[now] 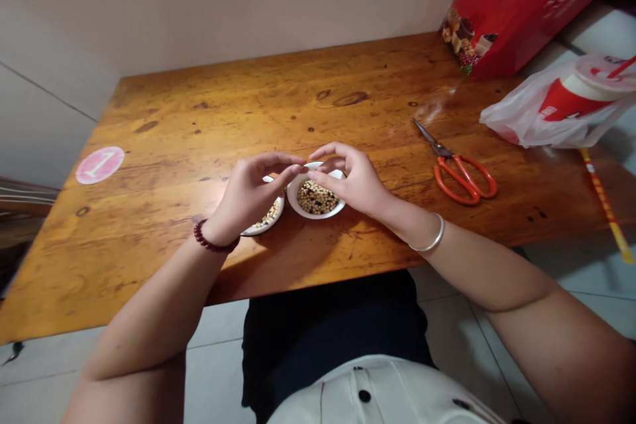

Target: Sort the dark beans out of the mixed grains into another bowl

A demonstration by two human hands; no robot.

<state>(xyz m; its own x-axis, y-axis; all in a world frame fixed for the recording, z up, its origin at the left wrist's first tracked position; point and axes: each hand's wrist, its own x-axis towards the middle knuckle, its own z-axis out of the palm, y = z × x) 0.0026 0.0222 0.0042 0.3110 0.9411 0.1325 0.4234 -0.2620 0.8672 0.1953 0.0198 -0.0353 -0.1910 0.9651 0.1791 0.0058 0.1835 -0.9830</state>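
Two small white bowls stand side by side near the table's front edge. Yellow-tan beans [318,199] mixed with dark ones lie in the right bowl [322,216]. Part of the left bowl [263,230] is covered by my left hand [256,185], and pale beans with some dark ones show inside it. My left thumb and index finger are closed together at the tips; anything between them is too small to make out. Facing it over the right bowl's far rim, my right hand [355,179] has its fingers curved, with a gap between thumb and index finger.
Orange-handled scissors [454,169] lie at the right. Beyond them are a red-and-white cup [571,99] in a plastic bag [517,112], a yellow-and-red stick [606,205] and a red box [521,6]. A round "1" sticker [100,165] marks the wooden table [163,212].
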